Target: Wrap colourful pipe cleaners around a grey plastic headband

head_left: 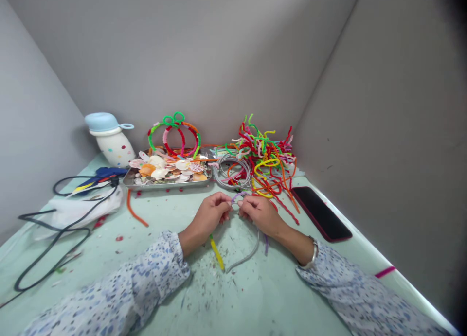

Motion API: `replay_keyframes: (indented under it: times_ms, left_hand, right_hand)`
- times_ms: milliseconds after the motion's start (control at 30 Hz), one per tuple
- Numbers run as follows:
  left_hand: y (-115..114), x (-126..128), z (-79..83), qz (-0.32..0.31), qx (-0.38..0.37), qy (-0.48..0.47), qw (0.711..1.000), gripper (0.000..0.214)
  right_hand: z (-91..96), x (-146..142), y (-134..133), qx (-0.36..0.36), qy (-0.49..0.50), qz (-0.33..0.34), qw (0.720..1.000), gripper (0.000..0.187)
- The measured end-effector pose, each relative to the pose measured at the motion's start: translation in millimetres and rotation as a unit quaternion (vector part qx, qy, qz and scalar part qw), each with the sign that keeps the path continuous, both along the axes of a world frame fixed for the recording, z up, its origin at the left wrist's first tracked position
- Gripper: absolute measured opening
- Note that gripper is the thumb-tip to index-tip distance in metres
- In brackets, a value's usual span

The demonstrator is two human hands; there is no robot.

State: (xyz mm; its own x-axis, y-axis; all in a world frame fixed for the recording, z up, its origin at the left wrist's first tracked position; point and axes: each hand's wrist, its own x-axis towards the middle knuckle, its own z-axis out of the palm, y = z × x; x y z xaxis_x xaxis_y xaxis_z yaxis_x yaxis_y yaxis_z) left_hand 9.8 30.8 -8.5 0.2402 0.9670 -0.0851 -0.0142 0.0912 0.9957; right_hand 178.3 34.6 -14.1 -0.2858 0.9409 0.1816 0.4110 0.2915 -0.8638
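Purple pipe cleaner arches between the two hands, just above the mint-covered counter and in front of the silver wire coil. The left hand has its grip narrow, thumb and forefinger pinching the purple strand; the right hand's grip is also drawn close on it, though the exact contact is partly hidden. A purple tail shows below the right hand; whether it belongs to the same strand, I cannot tell. A yellow pipe cleaner emerges beneath the left hand, and a grey strand curves below the right. The purple piece should be very light, with soft fuzz over a thin, bendable wire core, so it likely holds whatever curve it is given. Fingertip pinches near the spot being bent should suit it best; the fuzz probably resists slipping, while sharp repeated kinks could weaken the wire.
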Motion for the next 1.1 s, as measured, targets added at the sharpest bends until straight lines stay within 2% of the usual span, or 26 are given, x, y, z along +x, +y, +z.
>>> replay_keyframes:
  times_ms: [567,967,1100]
  left_hand:
    - [-1.1,-0.3,1.1,-0.006,0.027,-0.018,0.999,0.007]
    - [-0.6,-0.3,1.8,-0.005,0.013,-0.023,1.0,0.011]
    - [-0.4,0.3,1.4,0.0,0.017,-0.013,1.0,0.011]
  right_hand:
    - [1.8,0.1,-2.4,0.01,-0.01,0.006,1.0,0.031]
    - [0.5,-0.2,-2.1,0.025,-0.025,-0.01,0.999,0.032]
    - [1.9,-1.5,-3.6,0.056,-0.03,-0.019,0.998,0.021]
